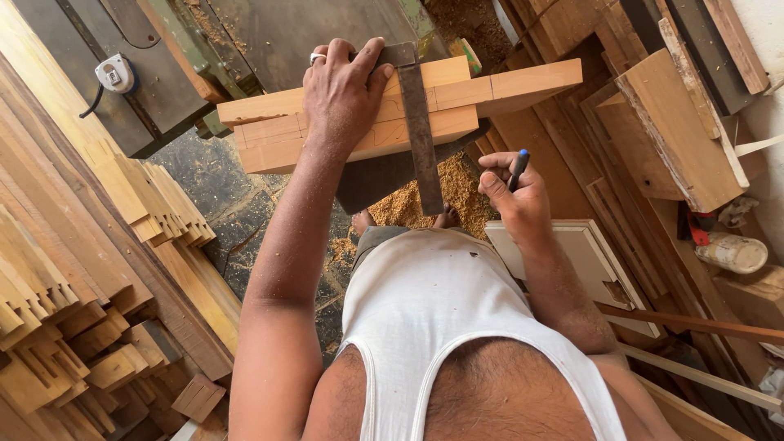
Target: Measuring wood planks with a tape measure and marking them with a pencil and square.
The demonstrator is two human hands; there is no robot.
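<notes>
Two wooden blocks [392,110] lie side by side across a dark machine table [278,37], long edges touching, pencil lines visible on their top faces. A metal square [418,122] lies across both blocks, its blade running toward the person and overhanging the near edge.

Left hand [343,90] presses flat on the blocks, fingers spread slightly, thumb against the square's stock; a ring shows on one finger. Right hand [514,196] hangs just off the near right of the blocks, apart from them, fingers closed around a dark pen [518,167], tip pointing up.

Below the blocks: a heap of sawdust [457,192] on the floor, bare toes at its edge. Left side: stacks of notched wood pieces [98,269]. A tape measure [114,73] sits on the machine table, upper left. Right side: leaning planks [678,131], a white panel [588,261].
</notes>
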